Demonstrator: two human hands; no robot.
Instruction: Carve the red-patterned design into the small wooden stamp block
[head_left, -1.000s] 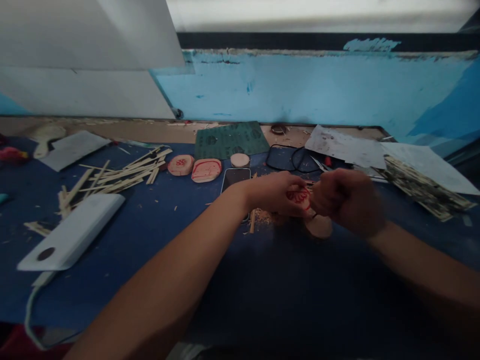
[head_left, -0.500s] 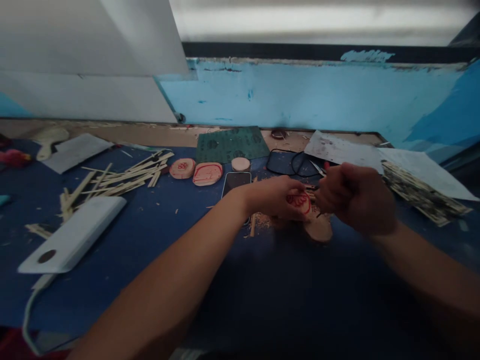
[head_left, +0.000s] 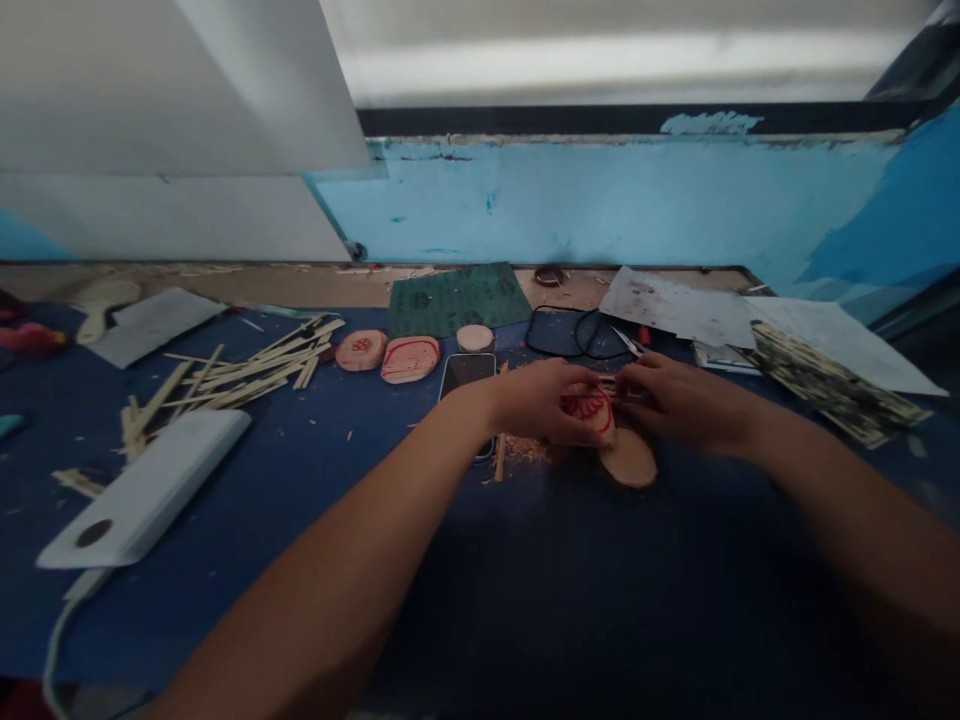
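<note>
While left hand (head_left: 551,402) holds red-marked wood disc (head_left: 591,410) — right hand (head_left: 686,405) alongside

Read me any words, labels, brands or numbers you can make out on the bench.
Nothing can be read for certain. The red marks on the wooden disc in the left hand and on the wooden piece are too blurred to tell if they are writing. The dark round marks on the green sandpaper are too blurred to read. The phone shows no readable text.
</note>
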